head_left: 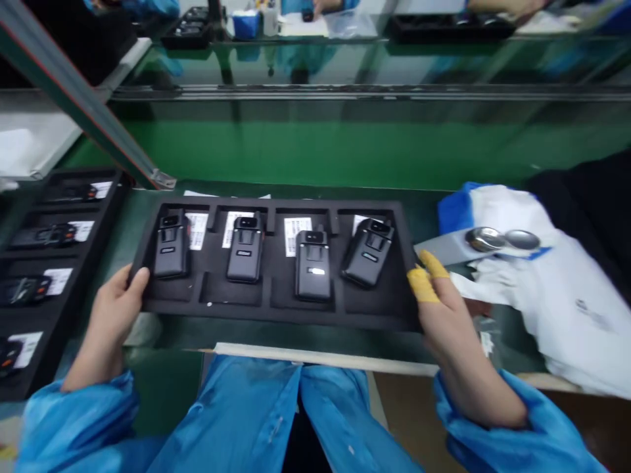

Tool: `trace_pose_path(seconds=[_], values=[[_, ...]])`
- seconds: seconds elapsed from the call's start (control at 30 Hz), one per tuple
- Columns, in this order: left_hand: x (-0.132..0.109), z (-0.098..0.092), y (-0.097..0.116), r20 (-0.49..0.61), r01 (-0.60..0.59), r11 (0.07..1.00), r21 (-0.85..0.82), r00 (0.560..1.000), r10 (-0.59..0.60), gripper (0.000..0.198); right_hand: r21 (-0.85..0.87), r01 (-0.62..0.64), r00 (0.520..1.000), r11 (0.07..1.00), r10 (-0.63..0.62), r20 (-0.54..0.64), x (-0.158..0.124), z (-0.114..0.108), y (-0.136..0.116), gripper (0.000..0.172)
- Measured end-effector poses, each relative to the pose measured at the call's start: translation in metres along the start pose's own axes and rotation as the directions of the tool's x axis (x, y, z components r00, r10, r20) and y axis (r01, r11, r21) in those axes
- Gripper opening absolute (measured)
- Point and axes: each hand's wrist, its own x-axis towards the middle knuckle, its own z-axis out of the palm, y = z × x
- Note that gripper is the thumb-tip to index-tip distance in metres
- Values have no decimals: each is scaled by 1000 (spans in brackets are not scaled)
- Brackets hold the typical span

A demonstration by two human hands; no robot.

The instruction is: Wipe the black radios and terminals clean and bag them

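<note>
My left hand [114, 305] grips the left end of a black compartment tray [305, 320], thumb over its rim. On the opposite end, my right hand [446, 315] is closed round the edge, with yellow covers on two of its fingers. Several black handheld devices like two-way radios lie in the tray, one per compartment, each beside a white barcode label [298, 235]. The leftmost device [172, 253] and its neighbour [244, 256] lie nearly straight. The third device [313, 272] sits lower, and the rightmost device [367, 256] is tilted.
At left, another black tray [73, 289] holds similar devices and labels. To the right lie a white cloth bag [586, 309], crumpled tissue and a grey object with round metal parts [486, 240]. A metal post [83, 98] rises at left. People in blue sleeves work beyond the green partition [315, 144].
</note>
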Motion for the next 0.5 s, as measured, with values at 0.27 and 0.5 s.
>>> trace_pose_path(seconds=[0.27, 0.5], values=[[-26, -3, 23, 45, 85, 994, 69, 995, -89, 11, 78, -33, 999, 996, 32, 20, 7, -13, 6, 56], [-18, 5, 25, -70, 130, 990, 49, 990, -126, 11, 174, -60, 998, 983, 54, 40, 0, -5, 6, 50]])
